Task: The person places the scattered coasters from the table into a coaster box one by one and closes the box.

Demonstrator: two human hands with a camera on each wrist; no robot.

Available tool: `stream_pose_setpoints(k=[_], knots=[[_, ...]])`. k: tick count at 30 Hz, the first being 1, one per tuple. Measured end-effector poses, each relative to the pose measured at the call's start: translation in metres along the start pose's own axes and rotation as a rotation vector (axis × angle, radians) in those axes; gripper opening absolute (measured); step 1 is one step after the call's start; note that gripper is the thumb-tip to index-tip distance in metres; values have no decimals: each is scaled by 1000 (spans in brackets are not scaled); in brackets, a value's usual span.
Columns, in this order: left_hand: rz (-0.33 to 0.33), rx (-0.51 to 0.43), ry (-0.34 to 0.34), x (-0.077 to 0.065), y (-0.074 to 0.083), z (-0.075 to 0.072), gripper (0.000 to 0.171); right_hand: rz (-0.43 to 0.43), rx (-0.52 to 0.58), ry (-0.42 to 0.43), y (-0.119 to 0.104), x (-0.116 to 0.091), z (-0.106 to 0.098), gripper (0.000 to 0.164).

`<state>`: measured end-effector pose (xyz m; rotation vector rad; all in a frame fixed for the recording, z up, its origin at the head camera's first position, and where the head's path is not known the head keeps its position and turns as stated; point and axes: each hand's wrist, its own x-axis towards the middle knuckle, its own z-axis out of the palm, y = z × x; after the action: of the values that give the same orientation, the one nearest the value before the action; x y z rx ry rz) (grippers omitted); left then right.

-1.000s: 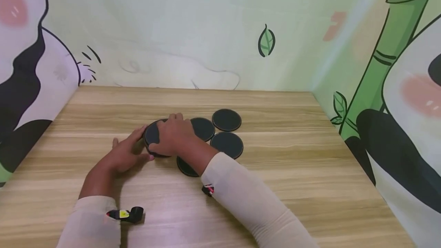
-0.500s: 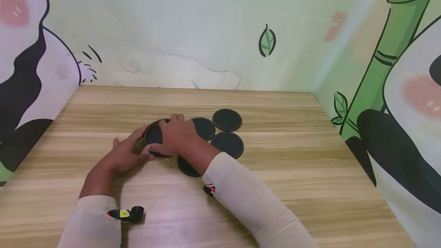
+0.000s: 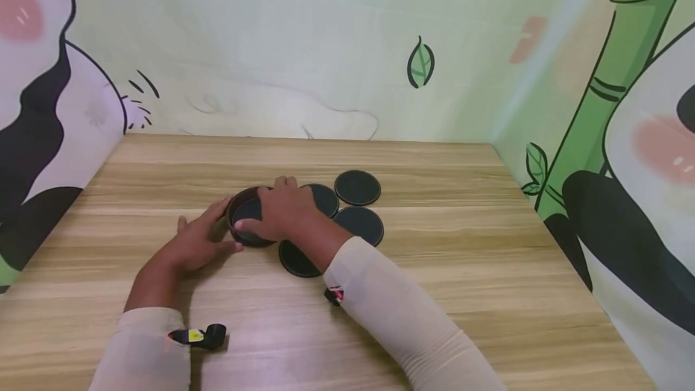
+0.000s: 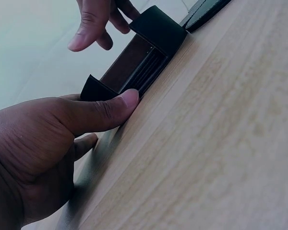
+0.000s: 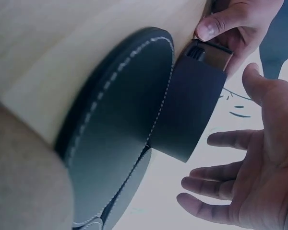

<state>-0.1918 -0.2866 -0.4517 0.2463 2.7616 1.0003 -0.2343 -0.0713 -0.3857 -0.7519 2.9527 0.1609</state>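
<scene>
A round dark coaster holder [image 3: 238, 199] with a brown inside and a cut-out side stands on the table. Several black coasters [image 4: 145, 72] lie stacked low inside it. My left hand [image 3: 192, 245] grips the holder's left side, thumb by the cut-out edge. Over the holder's right part hovers my right hand [image 3: 285, 210], its fingers loosely spread and holding nothing; the right wrist view shows a gap between them and the holder [image 5: 185, 108]. To the right, more black coasters with pale stitching [image 5: 120, 115] lie flat, one of them close against the holder.
The wood-grain table [image 3: 461, 270] reaches back to a pale wall [image 3: 260, 35] with painted pandas and bamboo. Loose coasters lie at the far right [image 3: 357, 187], the right [image 3: 361, 226] and the front [image 3: 297, 260] of the group, partly under my right forearm.
A coaster that was at the holder's rim under my right hand now lies down inside it. My right hand has let go and shifted slightly right. The left hand has stayed put.
</scene>
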Motion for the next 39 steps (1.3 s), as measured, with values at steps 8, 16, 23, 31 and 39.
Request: stream_pose_setpoints(k=[8, 16, 23, 31, 39], knots=[[-4, 0, -3, 1, 0, 0, 110, 50, 63, -13, 7, 0, -7, 92], [-4, -10, 14, 1, 0, 1, 110, 142, 90, -23, 20, 8, -9, 91], [16, -2, 24, 1, -1, 2, 109, 250, 186, -39, 38, 15, -11, 89], [16, -2, 28, 2, 0, 3, 110, 315, 219, -71, 65, 19, -8, 89], [2, 4, 26, 1, 0, 2, 111, 358, 238, -71, 86, 21, -6, 82]])
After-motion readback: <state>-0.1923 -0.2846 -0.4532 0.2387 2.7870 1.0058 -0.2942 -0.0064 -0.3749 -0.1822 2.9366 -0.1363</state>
